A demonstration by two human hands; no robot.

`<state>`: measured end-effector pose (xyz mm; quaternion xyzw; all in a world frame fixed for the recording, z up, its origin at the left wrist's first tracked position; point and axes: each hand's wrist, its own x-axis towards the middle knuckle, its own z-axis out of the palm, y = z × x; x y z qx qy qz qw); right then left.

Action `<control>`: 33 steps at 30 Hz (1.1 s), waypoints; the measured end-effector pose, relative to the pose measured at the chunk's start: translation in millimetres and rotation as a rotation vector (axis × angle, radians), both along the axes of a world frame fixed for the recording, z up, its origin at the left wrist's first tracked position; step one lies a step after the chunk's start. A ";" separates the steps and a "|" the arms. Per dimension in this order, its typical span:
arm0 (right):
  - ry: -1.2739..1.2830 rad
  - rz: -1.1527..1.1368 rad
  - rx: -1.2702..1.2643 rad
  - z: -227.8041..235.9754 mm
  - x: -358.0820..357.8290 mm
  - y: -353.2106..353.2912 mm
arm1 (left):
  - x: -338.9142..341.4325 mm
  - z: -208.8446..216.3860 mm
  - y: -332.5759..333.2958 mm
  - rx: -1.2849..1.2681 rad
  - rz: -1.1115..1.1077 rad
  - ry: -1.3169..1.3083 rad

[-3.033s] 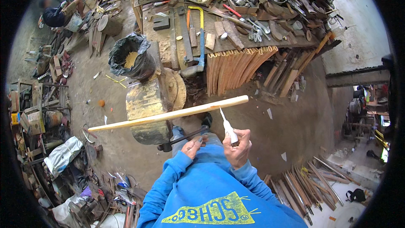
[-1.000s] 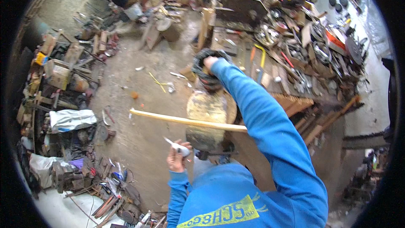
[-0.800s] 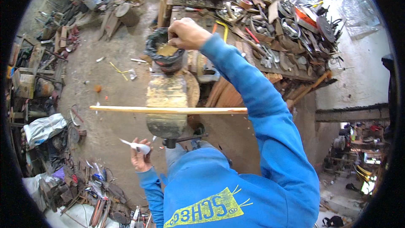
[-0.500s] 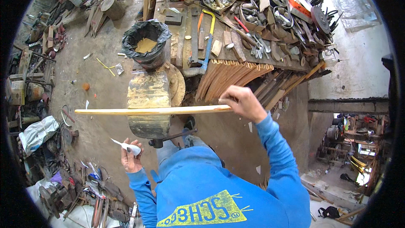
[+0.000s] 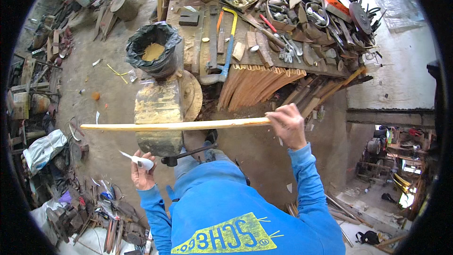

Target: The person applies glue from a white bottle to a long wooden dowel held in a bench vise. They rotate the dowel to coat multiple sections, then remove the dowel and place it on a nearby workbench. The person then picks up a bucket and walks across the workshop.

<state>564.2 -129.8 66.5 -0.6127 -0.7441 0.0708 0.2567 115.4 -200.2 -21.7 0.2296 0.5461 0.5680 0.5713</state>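
A long, slim, pale wooden strip (image 5: 179,126) spans the padded sawdust-covered block (image 5: 158,101), lying across it from side to side. At the strip's right end, the fingers of my right hand (image 5: 288,125) are closed around the wood. My left hand (image 5: 142,172) is wrapped round a small white squeeze bottle (image 5: 143,162) with a long pointed nozzle. It is held just below the strip, near the block's lower left edge, with the nozzle aimed up and left. A dark metal handle bar (image 5: 193,153) sticks out under the block.
Beyond the block stands a bucket (image 5: 165,68) lined with a black bag, sawdust inside. A cluttered workbench (image 5: 193,42) carries a hacksaw (image 5: 230,38), wrenches and offcuts. Curved wooden slats (image 5: 259,85) hang at its front edge. Scrap and tools (image 5: 111,226) lie lower left.
My right hand has moved right and slightly down, along with the strip's end. My left hand with the bottle has risen a little. The whole view has shifted slightly.
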 end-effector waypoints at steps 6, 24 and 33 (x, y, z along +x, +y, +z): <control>0.240 -0.175 -0.174 -8.6 33.8 -22.1 | -6.6 -6.2 -9.3 -0.030 0.027 -0.001; 0.379 -0.121 -0.056 45.6 -22.6 54.4 | -8.4 -13.5 -23.8 0.061 0.045 -0.030; -0.261 0.520 -0.066 10.7 -236.9 273.6 | -31.6 -1.7 -30.9 0.154 0.160 -0.001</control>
